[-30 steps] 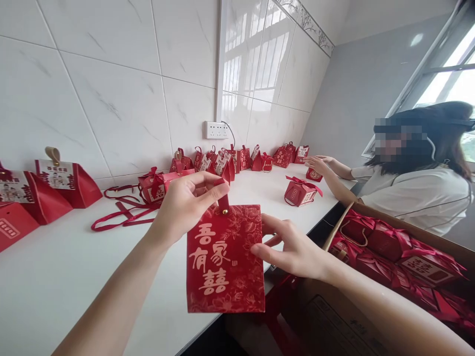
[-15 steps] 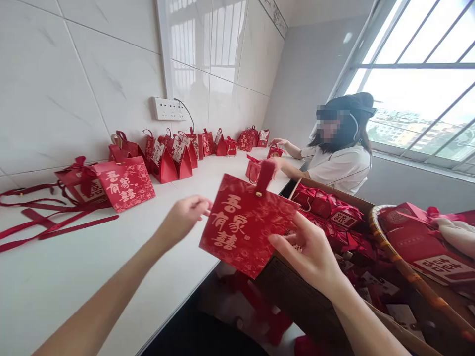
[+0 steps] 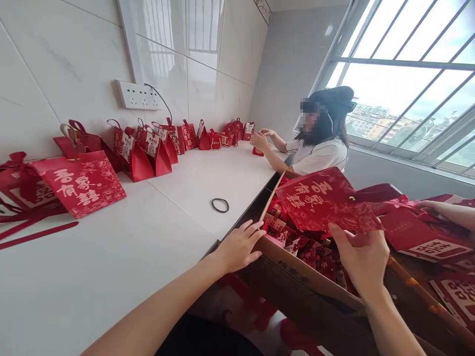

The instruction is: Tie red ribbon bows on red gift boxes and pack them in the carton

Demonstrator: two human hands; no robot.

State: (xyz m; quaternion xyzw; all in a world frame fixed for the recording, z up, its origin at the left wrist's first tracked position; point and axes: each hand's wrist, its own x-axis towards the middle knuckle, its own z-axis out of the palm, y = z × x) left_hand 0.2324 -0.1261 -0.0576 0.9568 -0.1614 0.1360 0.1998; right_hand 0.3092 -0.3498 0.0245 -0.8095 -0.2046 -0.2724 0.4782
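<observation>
My right hand [image 3: 361,254] grips the lower edge of a flat red gift bag [image 3: 324,200] with gold characters, held tilted above an open cardboard box [image 3: 297,279]. The box is filled with several red ribboned gift boxes [image 3: 285,232]. My left hand [image 3: 241,244] is open, fingers stretched out and resting on the box's near rim, holding nothing.
On the white counter [image 3: 156,232] lie a black hair tie [image 3: 220,204], another flat red bag [image 3: 79,183] and red ribbons at left, with several red gift bags [image 3: 148,148] along the tiled wall. A seated person [image 3: 319,143] handles boxes at the far end. More red boxes [image 3: 426,237] sit right.
My head turned right. The right hand carried the red bag from over the counter edge to above the cardboard box. The left hand let go of it and came to the box rim.
</observation>
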